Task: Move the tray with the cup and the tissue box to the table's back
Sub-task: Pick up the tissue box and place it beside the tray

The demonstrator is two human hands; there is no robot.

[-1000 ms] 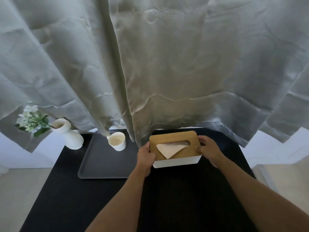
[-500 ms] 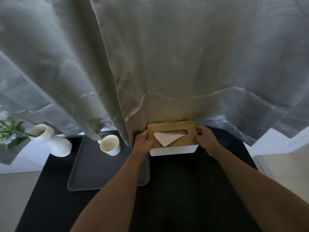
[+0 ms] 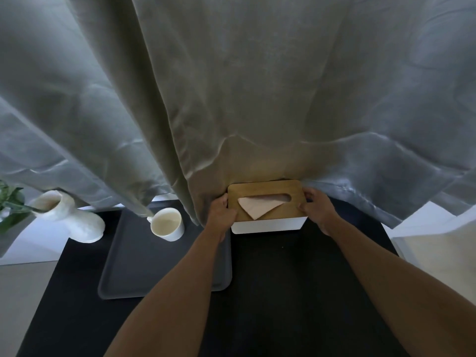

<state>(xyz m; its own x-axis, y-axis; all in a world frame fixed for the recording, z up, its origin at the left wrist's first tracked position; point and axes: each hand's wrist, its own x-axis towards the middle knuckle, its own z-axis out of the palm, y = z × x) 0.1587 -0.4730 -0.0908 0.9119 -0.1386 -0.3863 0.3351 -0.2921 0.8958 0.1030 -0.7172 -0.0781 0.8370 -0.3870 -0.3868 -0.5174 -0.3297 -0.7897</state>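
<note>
A white tissue box (image 3: 268, 225) with a wooden lid and a tissue poking out sits at the back of the black table (image 3: 296, 292), pressed against the curtain. My left hand (image 3: 221, 214) grips its left end and my right hand (image 3: 317, 207) grips its right end. A dark grey tray (image 3: 134, 269) lies to the left of the box, its right part under my left forearm. A white cup (image 3: 168, 224) stands at the tray's back.
A grey curtain (image 3: 257, 99) hangs over the table's back edge and touches the cup's rim. A white vase (image 3: 74, 220) with green leaves (image 3: 9, 207) stands beyond the table's back left corner. Pale floor shows on both sides.
Both hands have pushed the tissue box back against the curtain. The view has shifted closer and rightward, so the tray and vase sit further left.
</note>
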